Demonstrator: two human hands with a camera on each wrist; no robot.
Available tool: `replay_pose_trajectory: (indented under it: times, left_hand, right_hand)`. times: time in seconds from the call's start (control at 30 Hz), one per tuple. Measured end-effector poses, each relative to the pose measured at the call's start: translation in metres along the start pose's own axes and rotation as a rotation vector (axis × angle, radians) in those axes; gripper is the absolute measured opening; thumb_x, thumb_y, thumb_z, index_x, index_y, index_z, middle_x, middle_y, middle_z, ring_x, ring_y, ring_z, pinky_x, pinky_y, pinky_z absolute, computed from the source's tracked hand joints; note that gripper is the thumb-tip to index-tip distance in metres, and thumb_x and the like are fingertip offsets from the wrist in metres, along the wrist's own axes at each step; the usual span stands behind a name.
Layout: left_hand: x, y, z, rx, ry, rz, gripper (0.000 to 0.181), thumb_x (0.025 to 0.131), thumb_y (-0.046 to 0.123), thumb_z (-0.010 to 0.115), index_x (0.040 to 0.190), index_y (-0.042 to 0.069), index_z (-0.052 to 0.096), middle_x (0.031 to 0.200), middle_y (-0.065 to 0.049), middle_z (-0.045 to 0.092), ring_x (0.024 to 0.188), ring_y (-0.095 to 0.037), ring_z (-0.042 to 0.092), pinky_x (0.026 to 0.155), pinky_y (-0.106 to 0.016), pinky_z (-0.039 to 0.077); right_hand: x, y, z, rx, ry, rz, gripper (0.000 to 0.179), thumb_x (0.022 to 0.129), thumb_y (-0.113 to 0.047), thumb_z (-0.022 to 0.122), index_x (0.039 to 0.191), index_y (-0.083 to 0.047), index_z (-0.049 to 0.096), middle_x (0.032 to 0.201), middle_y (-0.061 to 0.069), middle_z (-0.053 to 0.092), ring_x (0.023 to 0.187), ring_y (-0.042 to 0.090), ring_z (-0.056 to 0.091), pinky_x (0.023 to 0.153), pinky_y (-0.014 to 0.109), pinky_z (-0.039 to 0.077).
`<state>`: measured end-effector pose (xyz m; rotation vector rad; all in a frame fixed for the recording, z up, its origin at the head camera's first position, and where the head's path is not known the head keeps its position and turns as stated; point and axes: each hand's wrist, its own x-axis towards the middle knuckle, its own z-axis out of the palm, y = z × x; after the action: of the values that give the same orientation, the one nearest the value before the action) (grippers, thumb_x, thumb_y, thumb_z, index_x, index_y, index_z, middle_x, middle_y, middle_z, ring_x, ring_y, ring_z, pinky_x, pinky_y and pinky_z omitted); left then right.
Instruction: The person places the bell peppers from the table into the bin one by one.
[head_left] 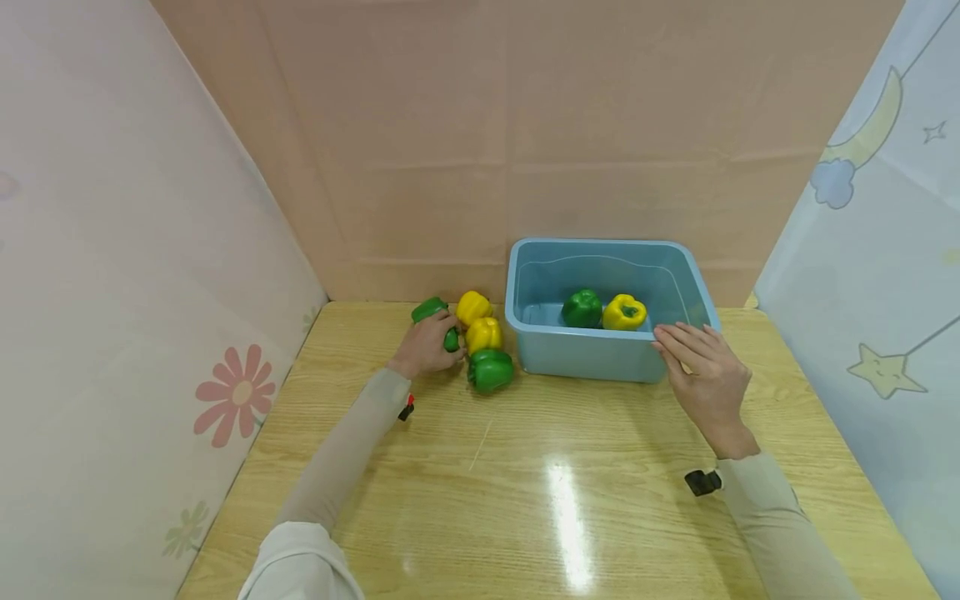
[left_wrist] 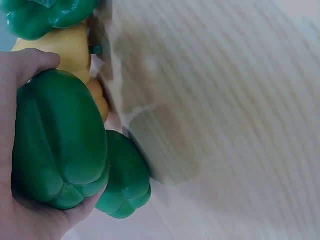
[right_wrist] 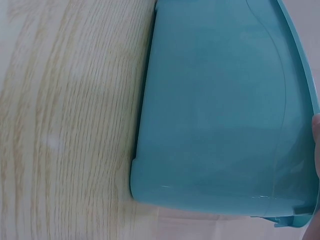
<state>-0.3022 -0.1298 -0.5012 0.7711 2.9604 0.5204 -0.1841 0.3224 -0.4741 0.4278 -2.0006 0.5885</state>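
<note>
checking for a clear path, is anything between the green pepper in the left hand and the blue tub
Yes: two yellow peppers lie on the table between the held green pepper and the blue tub, whose side wall rises beyond them. Nothing visible blocks the space above.

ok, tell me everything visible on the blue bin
The blue bin is an open-topped, roughly rectangular tub with rounded corners, a projecting rim and a thin curved line along its walls; it looks like smooth plastic. It sits upright on the wood-grain table, before the brown backdrop. Inside lie a green pepper and a yellow pepper. The right hand touches its near right corner.
</note>
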Motion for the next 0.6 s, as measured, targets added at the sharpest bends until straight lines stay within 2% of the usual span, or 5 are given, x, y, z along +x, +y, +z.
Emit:
replay_pose_trajectory:
  times: [0.1,0.17,0.33,0.43,0.6]
  left_hand:
    - [0.000,0.002,-0.004,0.002,0.006,0.007,0.047,0.093,0.034,0.080,0.130,0.009,0.066,0.150,-0.017,0.059,0.124,-0.035,0.065,0.100,-0.052,0.059]
    - [0.000,0.003,-0.006,0.000,0.010,0.013,0.044,0.093,0.033,0.079,0.128,0.009,0.067,0.147,-0.016,0.061,0.120,-0.033,0.065,0.098,-0.050,0.059]
    - [0.002,0.005,-0.012,-0.002,0.021,0.039,0.038,0.093,0.032,0.077,0.121,0.009,0.067,0.132,-0.011,0.065,0.103,-0.025,0.062,0.085,-0.041,0.059]
    - [0.004,0.006,-0.016,0.007,0.029,0.044,0.035,0.093,0.032,0.077,0.117,0.010,0.067,0.127,-0.009,0.065,0.099,-0.024,0.060,0.080,-0.038,0.056]
    - [0.005,0.007,-0.023,0.019,0.032,0.031,0.038,0.094,0.034,0.078,0.122,0.011,0.066,0.134,-0.010,0.063,0.109,-0.026,0.060,0.088,-0.042,0.057]
  right_hand:
    - [-0.001,-0.001,-0.001,-0.001,-0.003,0.004,0.041,0.073,-0.002,0.093,0.113,-0.008,0.084,0.107,0.016,0.081,0.098,0.043,0.078,0.106,0.061,0.055]
    - [-0.001,-0.001,-0.001,-0.001,-0.004,0.004,0.042,0.074,-0.002,0.093,0.114,-0.009,0.084,0.107,0.016,0.081,0.098,0.043,0.078,0.105,0.062,0.055]
    - [0.000,-0.001,-0.001,-0.002,0.000,0.000,0.042,0.073,-0.002,0.093,0.113,-0.009,0.084,0.108,0.015,0.082,0.098,0.042,0.078,0.101,0.066,0.055]
    - [0.000,-0.002,-0.001,0.000,0.000,-0.001,0.041,0.073,-0.002,0.093,0.113,-0.008,0.084,0.107,0.016,0.082,0.098,0.043,0.078,0.100,0.066,0.055]
    - [0.000,-0.003,-0.003,0.001,-0.001,0.002,0.041,0.075,-0.004,0.092,0.114,-0.009,0.084,0.108,0.015,0.082,0.098,0.043,0.077,0.102,0.064,0.055]
